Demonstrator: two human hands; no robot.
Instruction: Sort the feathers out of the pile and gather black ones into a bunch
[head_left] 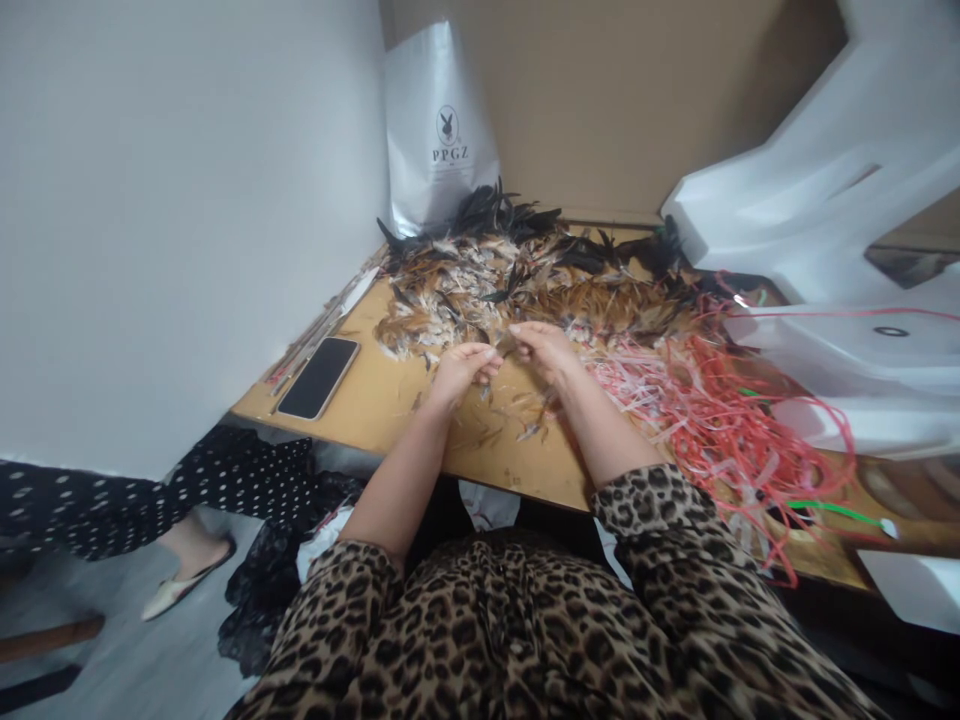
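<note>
Above the front part of the table, my left hand [466,370] is closed in a pinch. A little to its right, my right hand [545,350] is pinched too, thumb and forefinger together. Between the fingertips of both hands is a small brownish feather [507,346], partly blurred. Right behind the hands spreads a pile of feathers [600,300], brown and white in front and black at the back. Loose small feathers [532,415] lie on the tabletop beneath my right wrist.
On the yellowish table [360,405] a phone [320,377] lies at left. Tangled red and pink strips [720,410] cover the right side. A silver-white bag [435,130] stands at the back. White equipment [825,220] is at right. Another person's foot [184,580] shows at lower left.
</note>
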